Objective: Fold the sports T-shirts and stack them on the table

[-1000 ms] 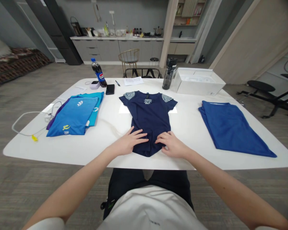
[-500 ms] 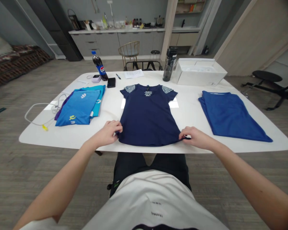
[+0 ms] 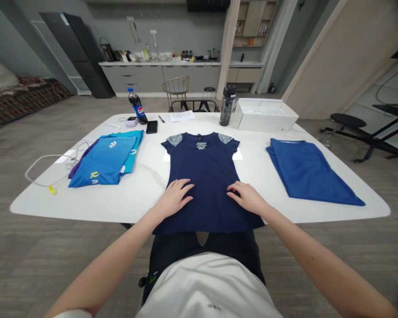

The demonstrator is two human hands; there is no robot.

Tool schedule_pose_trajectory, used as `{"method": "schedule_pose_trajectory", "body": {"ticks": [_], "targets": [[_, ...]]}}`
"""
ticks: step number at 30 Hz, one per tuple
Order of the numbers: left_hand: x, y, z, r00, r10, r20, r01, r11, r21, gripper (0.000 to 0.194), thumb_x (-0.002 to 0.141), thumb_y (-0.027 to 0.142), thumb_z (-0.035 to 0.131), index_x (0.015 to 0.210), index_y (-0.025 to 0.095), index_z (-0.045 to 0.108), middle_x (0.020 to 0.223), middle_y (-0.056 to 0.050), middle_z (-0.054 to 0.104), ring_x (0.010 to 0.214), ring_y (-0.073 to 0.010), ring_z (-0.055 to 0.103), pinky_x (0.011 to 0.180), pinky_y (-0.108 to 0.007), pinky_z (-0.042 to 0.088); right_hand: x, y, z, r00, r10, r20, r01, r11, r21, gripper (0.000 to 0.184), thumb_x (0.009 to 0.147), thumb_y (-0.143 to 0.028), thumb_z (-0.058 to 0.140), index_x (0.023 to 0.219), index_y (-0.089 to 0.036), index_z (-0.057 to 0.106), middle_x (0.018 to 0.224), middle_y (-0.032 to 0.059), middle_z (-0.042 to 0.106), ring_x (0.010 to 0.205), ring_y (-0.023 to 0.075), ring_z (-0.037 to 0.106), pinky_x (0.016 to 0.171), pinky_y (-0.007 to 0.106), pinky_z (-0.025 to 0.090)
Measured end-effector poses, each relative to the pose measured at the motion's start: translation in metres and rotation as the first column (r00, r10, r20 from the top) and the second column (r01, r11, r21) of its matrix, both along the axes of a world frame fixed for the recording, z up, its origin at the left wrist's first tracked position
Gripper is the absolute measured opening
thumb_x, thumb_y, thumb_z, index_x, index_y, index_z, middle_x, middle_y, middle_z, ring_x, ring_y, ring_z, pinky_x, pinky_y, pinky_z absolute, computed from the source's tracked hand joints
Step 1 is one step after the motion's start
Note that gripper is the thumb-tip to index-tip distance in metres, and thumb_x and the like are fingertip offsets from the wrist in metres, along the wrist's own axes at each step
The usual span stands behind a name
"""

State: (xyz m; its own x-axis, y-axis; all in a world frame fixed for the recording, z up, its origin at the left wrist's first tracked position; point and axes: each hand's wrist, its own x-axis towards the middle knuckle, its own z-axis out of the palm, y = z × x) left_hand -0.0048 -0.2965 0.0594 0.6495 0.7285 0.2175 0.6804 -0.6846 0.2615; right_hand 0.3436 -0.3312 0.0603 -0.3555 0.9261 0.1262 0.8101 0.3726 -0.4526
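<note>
A navy short-sleeved T-shirt point(image 3: 205, 172) with patterned shoulders lies spread face up in front of me, its neckline pointing away. Its bottom hem hangs over the near edge of the white table point(image 3: 126, 203). My left hand point(image 3: 176, 196) rests on the left side of the shirt, fingers spread. On the right side of the shirt lies my right hand point(image 3: 247, 195), with its fingers stretched out and slightly bent. Neither hand grips the cloth.
Left are folded blue shirts point(image 3: 104, 159) and a white cable point(image 3: 36, 157); a folded blue garment point(image 3: 313, 172) lies right. Along the back stand a cola bottle point(image 3: 137, 106), a phone point(image 3: 151, 127), a paper point(image 3: 182, 116), a dark water bottle point(image 3: 227, 106) and a white box point(image 3: 265, 115).
Both hands have let go of the hem corners and moved inward and up onto the shirt. The shirt has shifted toward me, so its hem now overhangs the edge. My view has tilted up.
</note>
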Motion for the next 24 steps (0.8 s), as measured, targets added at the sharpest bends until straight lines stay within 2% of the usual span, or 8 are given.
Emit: {"method": "schedule_pose_trajectory", "body": {"ticks": [3,6,10,13,16,20,24], "targets": [[0.014,0.031,-0.013,0.996,0.085,-0.006,-0.084,0.996,0.026,0.042,0.100,0.036,0.053,0.140,0.023,0.057,0.152,-0.013,0.051,0.141,-0.0286,0.048,0.120,-0.053,0.036,0.006,0.031,-0.008,0.993,-0.117,-0.009,0.117,0.993,0.035,0.023,0.099,-0.040,0.054,0.103,-0.025,0.071,0.092,0.0038,0.068,0.084,0.0205,0.066,0.081,0.034,0.051],[0.027,0.073,-0.017,0.988,0.156,-0.018,-0.156,0.988,0.018,0.041,0.099,0.033,0.052,0.138,0.021,0.057,0.151,-0.014,0.051,0.140,-0.0290,0.048,0.120,-0.052,0.035,0.024,0.077,-0.013,0.959,-0.282,0.008,0.282,0.959,0.035,0.023,0.097,-0.040,0.055,0.099,-0.024,0.072,0.093,0.0048,0.068,0.086,0.0211,0.065,0.083,0.034,0.050],[0.045,0.141,-0.018,0.963,0.267,-0.032,-0.268,0.963,-0.009,0.047,0.100,0.037,0.051,0.141,0.016,0.055,0.150,-0.018,0.051,0.139,-0.0306,0.050,0.118,-0.050,0.037,0.049,0.151,-0.018,0.881,-0.471,0.039,0.471,0.882,0.002,0.026,0.094,-0.039,0.058,0.109,-0.021,0.071,0.107,0.0095,0.067,0.097,0.0248,0.065,0.089,0.037,0.050],[0.056,0.195,-0.021,0.929,0.370,-0.029,-0.370,0.929,-0.002,0.052,0.102,0.040,0.045,0.146,0.012,0.050,0.155,-0.021,0.046,0.144,-0.0326,0.044,0.119,-0.050,0.036,0.063,0.203,-0.019,0.809,-0.585,0.056,0.585,0.811,0.018,0.036,0.093,-0.042,0.059,0.121,-0.020,0.067,0.121,0.0145,0.063,0.113,0.0315,0.061,0.094,0.044,0.049],[0.067,0.247,-0.024,0.904,0.425,-0.046,-0.425,0.905,0.013,0.053,0.105,0.040,0.038,0.150,0.013,0.045,0.158,-0.020,0.043,0.148,-0.0332,0.038,0.121,-0.053,0.031,0.070,0.248,-0.020,0.727,-0.681,0.085,0.682,0.731,0.017,0.047,0.095,-0.048,0.056,0.131,-0.020,0.061,0.134,0.0189,0.058,0.125,0.0376,0.054,0.097,0.053,0.047],[0.084,0.308,-0.026,0.888,0.454,-0.075,-0.453,0.891,0.035,0.050,0.104,0.034,0.038,0.149,0.013,0.045,0.155,-0.019,0.047,0.143,-0.0338,0.042,0.118,-0.055,0.031,0.073,0.287,-0.027,0.668,-0.726,0.163,0.736,0.677,-0.007,0.048,0.098,-0.051,0.052,0.132,-0.018,0.061,0.135,0.0224,0.055,0.126,0.0400,0.051,0.097,0.057,0.044],[0.099,0.350,-0.035,0.873,0.470,-0.133,-0.466,0.883,0.056,0.041,0.103,0.035,0.044,0.138,0.017,0.054,0.140,-0.018,0.058,0.129,-0.0355,0.051,0.107,-0.054,0.039,0.078,0.299,-0.035,0.681,-0.686,0.254,0.701,0.712,0.043,0.031,0.102,-0.040,0.048,0.112,-0.018,0.067,0.122,0.0192,0.059,0.118,0.0362,0.053,0.095,0.054,0.043]]}}
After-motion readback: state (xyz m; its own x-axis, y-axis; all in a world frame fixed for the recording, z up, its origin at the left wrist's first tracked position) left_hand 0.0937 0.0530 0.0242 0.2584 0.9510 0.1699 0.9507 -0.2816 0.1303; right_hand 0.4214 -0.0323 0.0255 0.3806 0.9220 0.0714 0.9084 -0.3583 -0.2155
